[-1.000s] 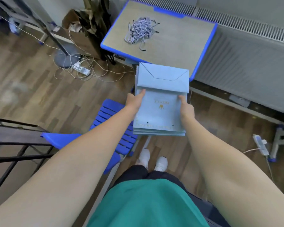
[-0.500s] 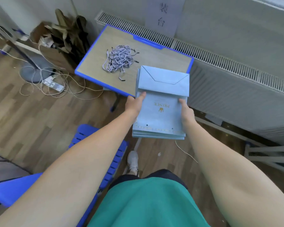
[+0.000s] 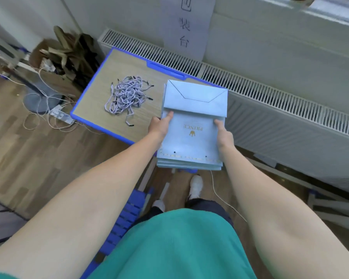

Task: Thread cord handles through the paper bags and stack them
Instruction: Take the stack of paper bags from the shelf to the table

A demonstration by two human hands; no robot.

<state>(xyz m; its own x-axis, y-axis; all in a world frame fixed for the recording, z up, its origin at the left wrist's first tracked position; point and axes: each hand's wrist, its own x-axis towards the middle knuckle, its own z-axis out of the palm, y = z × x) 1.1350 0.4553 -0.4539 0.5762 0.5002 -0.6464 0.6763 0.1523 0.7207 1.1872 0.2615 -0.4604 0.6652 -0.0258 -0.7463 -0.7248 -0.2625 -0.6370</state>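
A stack of pale blue paper bags (image 3: 191,137) is held flat between both hands, above the near right corner of a small desk (image 3: 101,93) with a wood-look top and blue rim. The left hand (image 3: 159,127) grips the stack's left edge, thumb laid on the top bag; the right hand (image 3: 224,135) grips the right edge likewise. The fingers of both hands are hidden beneath the stack. Whether the stack's far end rests on the desk cannot be told; that corner of the desk is covered by the bags.

The top bag is seen upside down: the word "PRINCE" and a small gold crown are printed on it, with a finer line of text above that is too small to read. Two dark holes are seen near its near edge. The number of bags in the stack cannot be counted.

A tangled pile of grey-white cords (image 3: 127,95) with dark tips lies on the desk, left of the bags and apart from them.

On the far wall a paper sheet (image 3: 187,25) bears handwritten characters, read as 包装台; its top is cut off. A radiator (image 3: 270,101) runs along the wall. A blue chair (image 3: 127,216) is partly hidden by the left arm. At far left, a blurred box of brown paper scraps (image 3: 67,55) is noted.
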